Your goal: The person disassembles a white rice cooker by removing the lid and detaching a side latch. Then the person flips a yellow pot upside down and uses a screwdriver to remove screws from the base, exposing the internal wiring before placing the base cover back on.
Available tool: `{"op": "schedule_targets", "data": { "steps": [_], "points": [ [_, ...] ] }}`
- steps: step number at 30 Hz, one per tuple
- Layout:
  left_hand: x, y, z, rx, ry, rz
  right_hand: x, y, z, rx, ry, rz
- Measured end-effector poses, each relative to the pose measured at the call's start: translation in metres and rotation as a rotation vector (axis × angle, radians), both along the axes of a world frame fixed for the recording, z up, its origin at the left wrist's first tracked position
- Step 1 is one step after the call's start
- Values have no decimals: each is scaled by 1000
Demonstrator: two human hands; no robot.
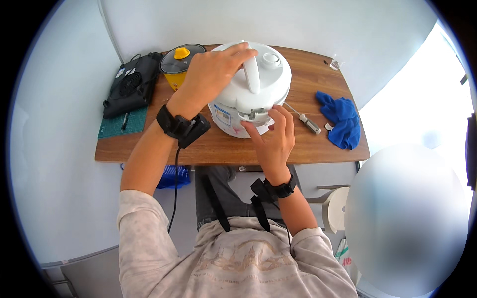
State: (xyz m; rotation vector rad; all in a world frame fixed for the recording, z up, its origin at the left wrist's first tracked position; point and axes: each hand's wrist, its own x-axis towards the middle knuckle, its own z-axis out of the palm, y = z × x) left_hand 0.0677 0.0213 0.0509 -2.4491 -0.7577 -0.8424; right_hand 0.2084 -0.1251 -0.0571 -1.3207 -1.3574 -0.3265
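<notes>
A white rice cooker (pixel 229 94) with a rounded lid stands on the wooden table in front of me. My left hand (pixel 218 67) reaches over the lid, its fingers bent over the upright white carrying handle (pixel 252 77). At the cooker's front, my right hand (pixel 276 131) holds the white latch piece (pixel 257 118) between thumb and fingers. Around this piece a gap shows grey parts inside the housing. The fingers partly hide the latch. Just right of the cooker lies a screwdriver (pixel 310 124) with a grey handle.
Left of the cooker are a yellow pot (pixel 176 79) with a dark lid, a black appliance (pixel 130 84) turned underside up, and a green cutting mat (pixel 113 128) with a pen (pixel 124 121). A blue cloth (pixel 343 119) and a small clear cup (pixel 336 63) sit at right.
</notes>
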Motion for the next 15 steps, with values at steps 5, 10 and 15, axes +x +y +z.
{"op": "schedule_targets", "data": {
  "steps": [5,10,15],
  "points": [
    [-1,0,-2,-12,4,5,1,-5,6,1,-96,-51],
    [0,0,-3,4,-8,7,3,-6,4,63,-75,-74],
    [1,-1,-2,-3,4,22,4,-1,-2,118,-108,-127]
  ]
}}
